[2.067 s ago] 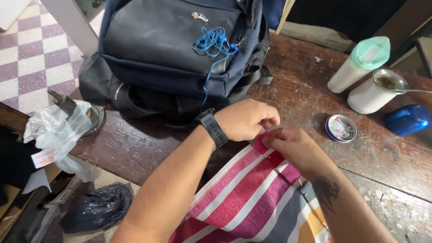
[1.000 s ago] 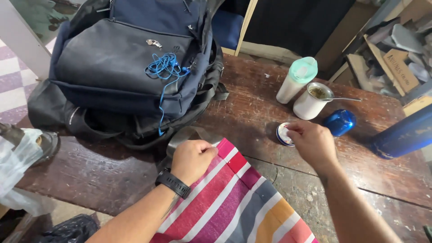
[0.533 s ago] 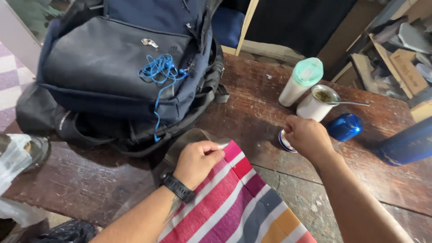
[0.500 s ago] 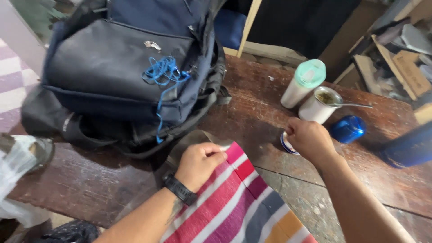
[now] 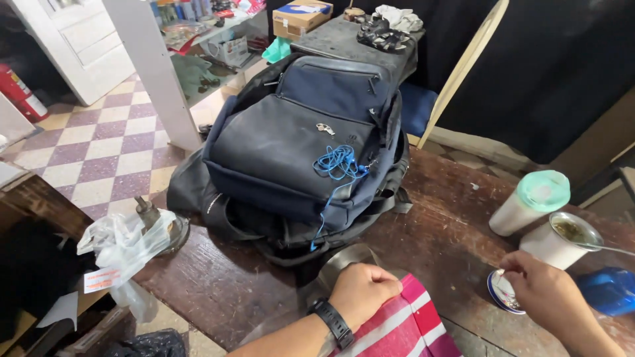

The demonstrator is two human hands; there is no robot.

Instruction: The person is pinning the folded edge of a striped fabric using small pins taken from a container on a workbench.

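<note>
My left hand (image 5: 364,292), with a black watch on the wrist, rests as a closed fist on the top edge of a red, pink and white striped cloth (image 5: 410,327) at the table's near edge. My right hand (image 5: 544,296) is off to the right, fingertips curled over a small round blue-rimmed tin (image 5: 501,294) on the wooden table (image 5: 450,231). Whether those fingers pinch anything is hidden. A grey metal piece (image 5: 344,259) lies just beyond the left hand.
A large dark blue backpack (image 5: 297,149) with a tangled blue cable (image 5: 340,162) fills the table's middle. At the right stand a white tumbler with a green lid (image 5: 532,201), a white cup with a metal straw (image 5: 562,241) and a blue object (image 5: 608,291). A plastic bag (image 5: 122,244) hangs at the left edge.
My right hand left the cloth's edge and went right to the small tin, where it stays. The left hand keeps its grip on the cloth. The view has tilted upward.
</note>
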